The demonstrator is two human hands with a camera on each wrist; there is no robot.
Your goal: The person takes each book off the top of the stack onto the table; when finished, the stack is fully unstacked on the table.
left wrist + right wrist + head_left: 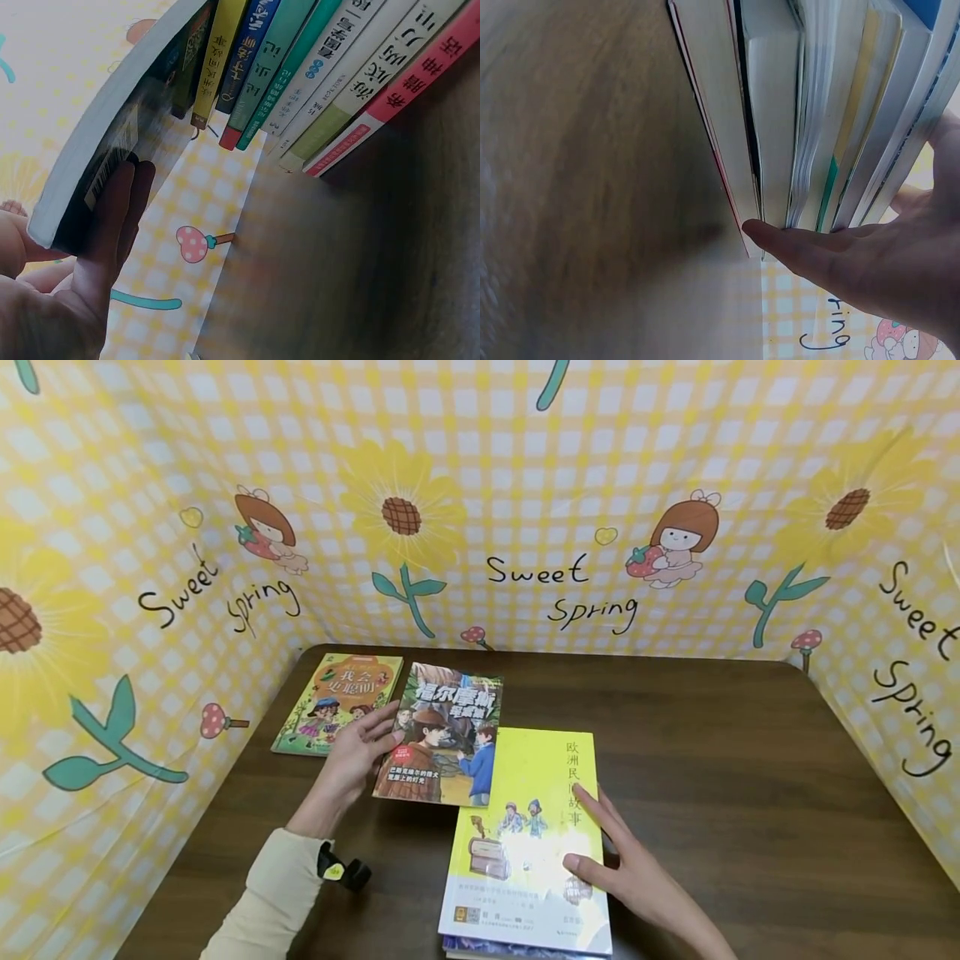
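In the head view, my left hand [358, 756] grips a comic-style book [442, 739] by its left edge, showing a detective cover. This book overlaps the top of a stack. From the left wrist view, fingers lie against the back cover with its barcode [112, 157], and the held book is tilted above the stack's spines [300, 82]. On top of the stack is a yellow and white book [525, 835]. My right hand [637, 872] rests at the stack's right side, one straight finger [795, 247] across the page edges [780, 135] in the right wrist view.
Another book [341, 702], green and orange, lies flat at the table's back left. The dark wooden table [720, 760] extends to the right. Yellow checked fabric [510, 510] with sunflowers walls in the back and sides.
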